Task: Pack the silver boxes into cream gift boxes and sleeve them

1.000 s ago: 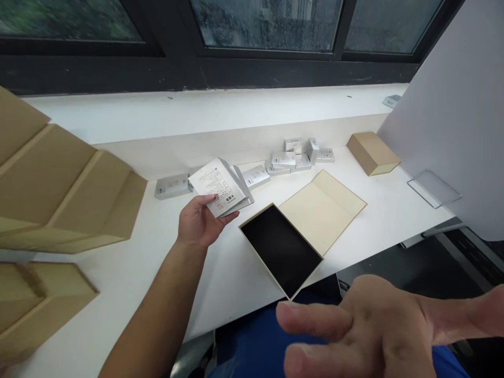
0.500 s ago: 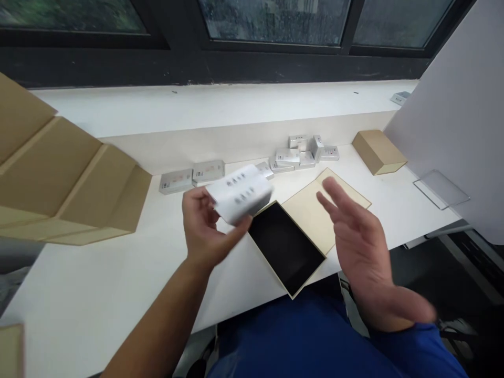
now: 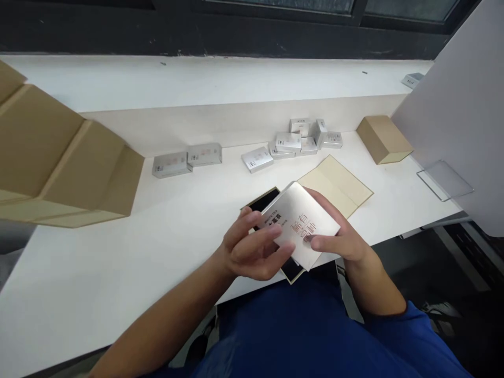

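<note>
My right hand (image 3: 346, 231) is closed around a small silver-white box (image 3: 303, 220) with dark and reddish printing, its thumb across the printed face. Whether a second box lies underneath is hidden. At the lower left edge of that box is my left hand (image 3: 255, 247), fingers apart and slightly curled; I cannot tell if the fingertips touch it. Below both hands a gift box tray (image 3: 258, 198) with a black inside rests on the table, mostly covered from view. Its cream lid flap (image 3: 334, 184) lies opened out to the right.
Several similar silver boxes (image 3: 289, 142) are piled by the back ledge, one box (image 3: 257, 159) apart from them and two more (image 3: 172, 164) further left. A large tan folded carton (image 3: 79, 157) stands at left. At right are a brown box (image 3: 381, 139) and a clear plastic cover (image 3: 444, 180).
The boxes held in my left hand have come over to the right, and my right hand has closed on a silver box. My left hand's fingers have loosened. The view has tilted down.
</note>
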Tool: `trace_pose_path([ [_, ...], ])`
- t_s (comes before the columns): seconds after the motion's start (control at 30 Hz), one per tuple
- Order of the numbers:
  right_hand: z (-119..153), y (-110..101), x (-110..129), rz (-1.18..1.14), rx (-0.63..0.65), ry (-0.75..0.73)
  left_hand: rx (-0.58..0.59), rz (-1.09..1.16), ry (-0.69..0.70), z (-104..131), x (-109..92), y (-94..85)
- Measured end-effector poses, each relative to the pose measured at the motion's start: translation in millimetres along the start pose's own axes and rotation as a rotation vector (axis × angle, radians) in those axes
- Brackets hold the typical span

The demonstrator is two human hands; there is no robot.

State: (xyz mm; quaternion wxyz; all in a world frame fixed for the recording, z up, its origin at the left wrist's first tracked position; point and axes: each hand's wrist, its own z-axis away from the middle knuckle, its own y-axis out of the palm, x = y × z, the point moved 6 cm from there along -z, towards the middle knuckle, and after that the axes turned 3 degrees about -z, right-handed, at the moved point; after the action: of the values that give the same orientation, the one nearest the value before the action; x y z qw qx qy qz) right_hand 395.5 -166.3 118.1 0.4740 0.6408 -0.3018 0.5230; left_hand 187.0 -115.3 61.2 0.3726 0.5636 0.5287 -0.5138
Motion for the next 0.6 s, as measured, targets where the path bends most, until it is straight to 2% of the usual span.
trace_pose_path([
  [0.1,-1,-5,-8,-0.047,-0.098,0.049,-0.071,-0.208,0.216,-1,-21,2.4],
  [0.2,1,-12,-15,-0.037,-0.225,-0.013,-0.017,-0.223,0.312,0,-45,2.8],
  [0.3,7,-12,-30,0.013,-0.238,-0.005,0.132,-0.118,0.197,3,-45,-1.2],
  [0.43,14,-9,-61,0.07,-0.211,0.123,0.437,-0.174,0.025,14,-25,1.5],
  [0.5,15,-9,-73,0.106,-0.216,0.188,0.512,-0.21,-0.027,16,-19,3.3],
  [0.6,16,-8,-79,0.209,-0.174,0.25,0.544,-0.252,-0.087,12,-20,7.3],
])
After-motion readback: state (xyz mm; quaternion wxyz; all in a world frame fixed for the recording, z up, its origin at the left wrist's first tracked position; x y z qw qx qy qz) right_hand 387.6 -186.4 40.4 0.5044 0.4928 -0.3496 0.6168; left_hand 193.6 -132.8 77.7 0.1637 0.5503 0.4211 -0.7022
